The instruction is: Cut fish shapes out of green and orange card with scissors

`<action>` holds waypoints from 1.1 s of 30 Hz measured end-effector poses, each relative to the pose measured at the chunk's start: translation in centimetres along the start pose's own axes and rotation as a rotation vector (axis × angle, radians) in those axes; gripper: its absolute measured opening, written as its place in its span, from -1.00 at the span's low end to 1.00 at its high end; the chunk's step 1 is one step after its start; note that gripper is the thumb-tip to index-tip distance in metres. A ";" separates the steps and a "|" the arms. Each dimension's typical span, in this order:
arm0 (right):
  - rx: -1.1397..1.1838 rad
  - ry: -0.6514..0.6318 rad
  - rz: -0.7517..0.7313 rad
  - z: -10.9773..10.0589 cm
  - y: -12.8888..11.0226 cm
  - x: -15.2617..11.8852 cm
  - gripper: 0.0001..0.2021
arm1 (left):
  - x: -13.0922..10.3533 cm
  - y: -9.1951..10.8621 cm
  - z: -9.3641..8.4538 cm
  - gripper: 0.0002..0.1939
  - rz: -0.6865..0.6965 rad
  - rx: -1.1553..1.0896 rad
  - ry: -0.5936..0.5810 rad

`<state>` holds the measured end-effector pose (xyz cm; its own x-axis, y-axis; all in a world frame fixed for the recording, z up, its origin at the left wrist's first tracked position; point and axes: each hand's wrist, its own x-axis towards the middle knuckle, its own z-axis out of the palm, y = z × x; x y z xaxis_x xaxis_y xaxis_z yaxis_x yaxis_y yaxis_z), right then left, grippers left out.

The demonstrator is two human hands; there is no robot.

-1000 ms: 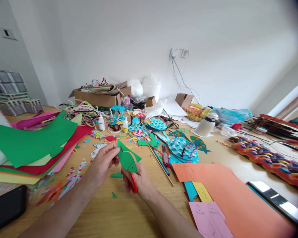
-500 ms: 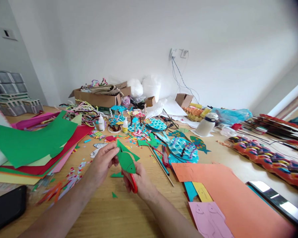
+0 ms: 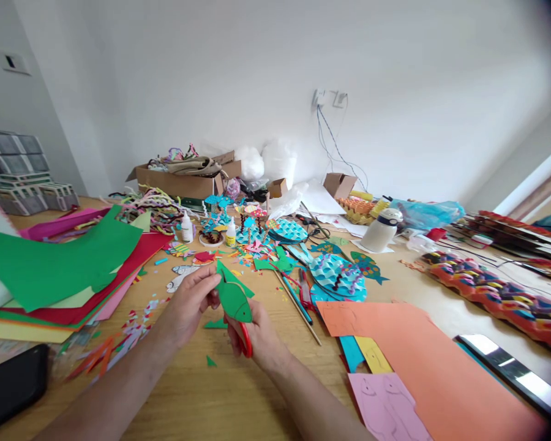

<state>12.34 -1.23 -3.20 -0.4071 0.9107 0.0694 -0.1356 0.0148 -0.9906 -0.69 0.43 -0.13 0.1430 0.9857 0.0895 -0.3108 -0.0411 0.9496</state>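
Note:
Between my hands is a green paper fish with a drawn eye and gill line, a strip of green paper along its upper right edge. My left hand pinches its tail end between thumb and fingers. My right hand is closed round the red-handled scissors, just below the fish's head. The scissor blades are hidden behind the paper. Green offcuts lie on the wooden table beneath my hands.
Coloured paper sheets are stacked at left, near a black phone. An orange sheet and a pink sheet with drawn outlines lie at right. Glue bottles, blue paper crafts and a pale jug stand farther back.
The strip along the fish's upper right edge now sits slightly closer to the fish. Both hands keep nearly the same place and grip.

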 end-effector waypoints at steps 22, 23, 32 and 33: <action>0.001 0.029 0.019 -0.1 -0.8 -0.1 -0.60 | 0.0 -0.4 0.0 -0.77 -0.109 -0.039 -0.063; 0.012 0.034 0.024 -0.1 -0.8 -0.2 -0.60 | 0.0 -0.4 0.0 -0.76 -0.113 -0.039 -0.063; 0.019 0.028 0.050 -0.1 -0.5 0.0 -0.56 | 0.2 -0.9 -0.3 -0.78 -0.164 -0.034 -0.060; 0.013 0.031 0.063 -0.2 -0.5 0.0 -0.55 | 0.2 -0.9 -0.3 -0.78 -0.175 -0.027 -0.065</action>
<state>12.56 -1.14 -2.73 -0.3871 0.9220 0.0031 -0.1225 -0.0481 -0.9913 -0.69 0.71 -1.05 0.2575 0.9646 -0.0563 -0.3005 0.1353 0.9441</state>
